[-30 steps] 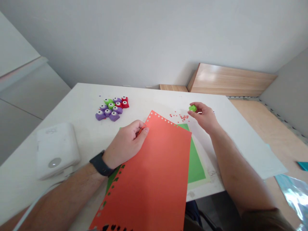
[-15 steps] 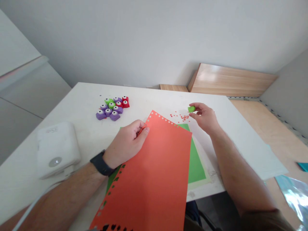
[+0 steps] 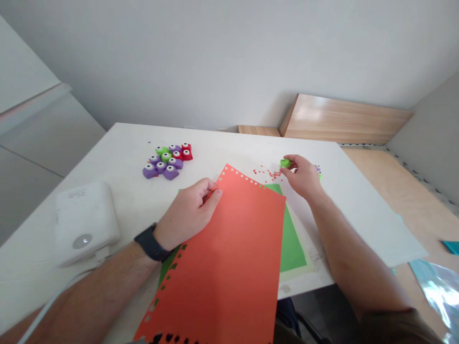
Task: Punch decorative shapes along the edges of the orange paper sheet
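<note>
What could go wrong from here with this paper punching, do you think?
The loose red paper specks near the right hand could get brushed about. The orange sheet, held at its edge by the left hand, lies skewed over a green sheet and might slide. The green craft punch, held only in the fingertips, could slip.

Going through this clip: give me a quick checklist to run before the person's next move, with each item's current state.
1. Right hand holding the green craft punch: ok, pinched in the fingertips.
2. Left hand gripping the orange paper sheet: cannot tell, the fingers hide the contact.
3. Orange paper sheet lying over the green paper sheet: ok, overlapping it.
4. Red paper dots kept off the work area: not ok, scattered loose beside the sheet's top edge.
5. Other craft punches grouped: ok, clustered on the white table.
</note>
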### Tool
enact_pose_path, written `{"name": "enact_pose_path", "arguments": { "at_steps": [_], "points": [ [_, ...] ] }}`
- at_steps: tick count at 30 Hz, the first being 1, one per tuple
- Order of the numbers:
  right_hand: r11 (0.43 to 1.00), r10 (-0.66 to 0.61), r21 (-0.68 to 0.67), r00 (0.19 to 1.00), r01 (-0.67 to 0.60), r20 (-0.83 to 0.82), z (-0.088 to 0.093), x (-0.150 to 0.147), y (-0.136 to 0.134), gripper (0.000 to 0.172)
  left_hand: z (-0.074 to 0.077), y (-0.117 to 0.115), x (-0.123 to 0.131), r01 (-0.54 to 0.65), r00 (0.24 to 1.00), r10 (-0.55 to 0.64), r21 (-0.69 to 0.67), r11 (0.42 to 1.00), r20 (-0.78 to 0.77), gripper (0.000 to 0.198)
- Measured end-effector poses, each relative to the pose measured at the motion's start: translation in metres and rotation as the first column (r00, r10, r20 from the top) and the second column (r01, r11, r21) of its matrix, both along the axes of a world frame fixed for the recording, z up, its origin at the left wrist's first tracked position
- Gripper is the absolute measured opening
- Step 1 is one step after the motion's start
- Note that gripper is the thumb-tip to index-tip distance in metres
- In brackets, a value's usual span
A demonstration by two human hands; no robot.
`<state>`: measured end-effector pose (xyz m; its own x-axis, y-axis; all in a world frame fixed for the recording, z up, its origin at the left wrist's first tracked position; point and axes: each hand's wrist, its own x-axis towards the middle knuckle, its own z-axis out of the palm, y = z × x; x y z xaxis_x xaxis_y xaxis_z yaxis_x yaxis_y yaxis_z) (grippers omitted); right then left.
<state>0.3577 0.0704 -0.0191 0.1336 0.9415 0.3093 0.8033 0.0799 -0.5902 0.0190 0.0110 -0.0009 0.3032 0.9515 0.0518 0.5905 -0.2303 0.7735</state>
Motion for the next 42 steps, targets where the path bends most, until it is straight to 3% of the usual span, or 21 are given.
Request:
{"name": "enact_pose_path", "arguments": {
  "at_steps": [12, 15, 19, 25, 31, 39, 42],
  "points": [
    [0.998, 0.055, 0.005, 0.987, -0.055, -0.148, -0.008, 0.003, 0.006, 0.046, -0.001, 0.000, 0.000, 0.005, 1.000, -0.005, 0.004, 1.000, -0.010, 0.028],
    [0.999, 0.043, 0.010, 0.993, -0.042, -0.111, -0.007, 0.002, 0.005, 0.044, -0.002, 0.001, 0.000, 0.005, 1.000, -0.005, 0.000, 1.000, -0.009, 0.027],
    [0.995, 0.036, -0.092, 0.999, -0.034, 0.018, -0.008, 0.000, 0.004, 0.040, -0.001, 0.001, 0.000, 0.000, 1.000, 0.000, -0.010, 1.000, 0.002, 0.027],
    [0.997, 0.067, -0.046, 0.973, -0.059, 0.221, -0.011, -0.001, 0.006, 0.038, 0.000, 0.000, 0.001, -0.002, 1.000, 0.002, 0.007, 1.000, 0.003, 0.025],
    [0.998, 0.031, -0.064, 0.973, -0.017, 0.227, -0.005, 0.004, 0.005, 0.039, -0.001, 0.000, 0.000, 0.005, 1.000, -0.005, 0.017, 1.000, -0.010, 0.026],
    [0.997, -0.061, 0.055, 0.995, 0.056, 0.084, -0.003, 0.017, 0.007, 0.047, 0.000, 0.000, 0.000, -0.002, 1.000, 0.002, 0.021, 1.000, -0.021, 0.027],
    [0.999, -0.054, 0.014, 0.994, 0.052, 0.099, -0.001, 0.021, 0.004, 0.045, 0.000, 0.000, 0.000, -0.006, 1.000, 0.006, 0.019, 1.000, -0.025, 0.027]
  ]
}}
